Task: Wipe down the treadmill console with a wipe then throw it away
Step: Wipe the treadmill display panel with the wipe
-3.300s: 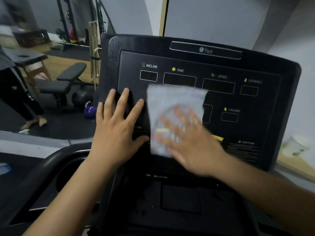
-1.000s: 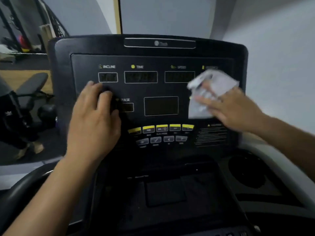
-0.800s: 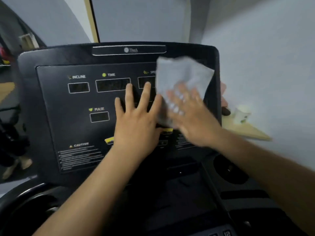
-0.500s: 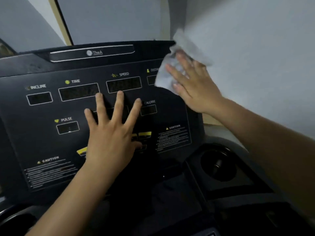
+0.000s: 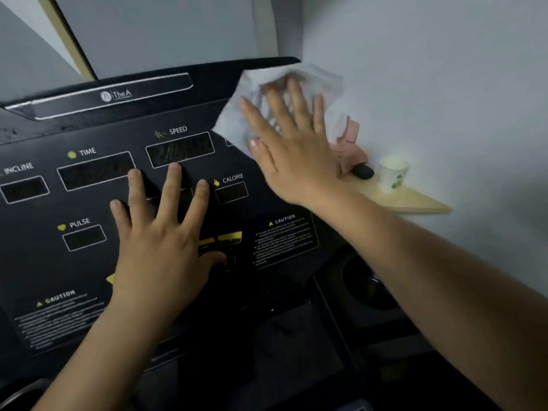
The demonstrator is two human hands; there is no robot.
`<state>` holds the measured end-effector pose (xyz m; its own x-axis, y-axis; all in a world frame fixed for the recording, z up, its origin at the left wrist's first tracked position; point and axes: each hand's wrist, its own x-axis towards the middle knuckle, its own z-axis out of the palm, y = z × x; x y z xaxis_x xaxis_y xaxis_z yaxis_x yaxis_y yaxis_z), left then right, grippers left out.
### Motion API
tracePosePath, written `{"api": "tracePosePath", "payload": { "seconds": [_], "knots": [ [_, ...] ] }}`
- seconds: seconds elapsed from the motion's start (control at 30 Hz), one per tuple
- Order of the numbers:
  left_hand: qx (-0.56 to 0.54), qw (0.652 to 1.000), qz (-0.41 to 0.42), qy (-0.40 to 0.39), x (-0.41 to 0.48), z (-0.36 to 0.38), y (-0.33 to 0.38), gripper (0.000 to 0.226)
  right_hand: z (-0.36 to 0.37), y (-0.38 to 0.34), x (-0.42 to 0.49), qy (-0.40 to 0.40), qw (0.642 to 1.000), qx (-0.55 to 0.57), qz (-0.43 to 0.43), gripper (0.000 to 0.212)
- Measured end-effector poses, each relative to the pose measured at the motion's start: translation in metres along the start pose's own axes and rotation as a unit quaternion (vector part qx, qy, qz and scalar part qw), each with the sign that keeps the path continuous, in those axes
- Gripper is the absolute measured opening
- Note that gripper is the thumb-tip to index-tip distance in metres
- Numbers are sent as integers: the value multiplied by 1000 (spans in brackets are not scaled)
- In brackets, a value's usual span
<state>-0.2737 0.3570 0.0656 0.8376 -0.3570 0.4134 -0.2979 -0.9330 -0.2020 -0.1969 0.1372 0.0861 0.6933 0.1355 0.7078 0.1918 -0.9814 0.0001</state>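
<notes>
The black treadmill console (image 5: 89, 262) fills the left and middle of the view, with labelled displays for incline, time, speed, pulse and calorie. My right hand (image 5: 292, 149) lies flat with spread fingers on a pale grey wipe (image 5: 323, 81) and presses it against the console's upper right corner. My left hand (image 5: 161, 238) rests flat on the middle of the panel, fingers spread, below the speed display, covering some of the yellow buttons (image 5: 229, 237).
A grey wall stands close on the right. A small wooden corner shelf (image 5: 412, 200) there carries a white paper cup (image 5: 393, 173), a pink object (image 5: 351, 149) and a small black object (image 5: 363, 172). A round cup holder (image 5: 367, 286) sits in the console's lower right.
My right hand has kept the wipe at the upper right corner, sliding it slightly down. The view moved closer. The left hand stays flat on the panel centre.
</notes>
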Motion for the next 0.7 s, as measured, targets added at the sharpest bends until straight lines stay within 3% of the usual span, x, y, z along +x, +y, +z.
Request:
{"api": "tracePosePath", "payload": {
  "seconds": [0.13, 0.2, 0.37, 0.43, 0.5, 0.57, 0.63, 0.7],
  "knots": [
    [-18, 1000, 9, 2, -3, 0, -4, 104, 15, -23, -85, -62, 975, 18, -213, 51],
    [-29, 999, 15, -2, -10, -2, -9, 97, 15, 0, -125, -91, 959, 27, -268, 47],
    [-131, 991, -15, 27, -34, -12, 3, 75, -8, 46, -52, -94, 987, -14, -127, 54],
    [-103, 994, -25, 39, -44, -20, 6, 69, -9, 15, -8, -61, 995, -16, -80, 54],
    [-86, 993, -73, 38, -53, -25, -4, 69, -6, -42, 10, -42, 995, -17, -86, 55],
    [-70, 986, -151, 20, -62, -26, -30, 71, 2, -94, 1, -55, 976, 13, -210, 53],
    [-68, 973, -222, -3, -75, -20, -66, 66, 7, -120, -14, -84, 927, 28, -364, 49],
    [-73, 975, -210, -1, -89, -8, -94, 55, 5, -114, -1, -103, 897, 3, -431, 50]
  ]
}}
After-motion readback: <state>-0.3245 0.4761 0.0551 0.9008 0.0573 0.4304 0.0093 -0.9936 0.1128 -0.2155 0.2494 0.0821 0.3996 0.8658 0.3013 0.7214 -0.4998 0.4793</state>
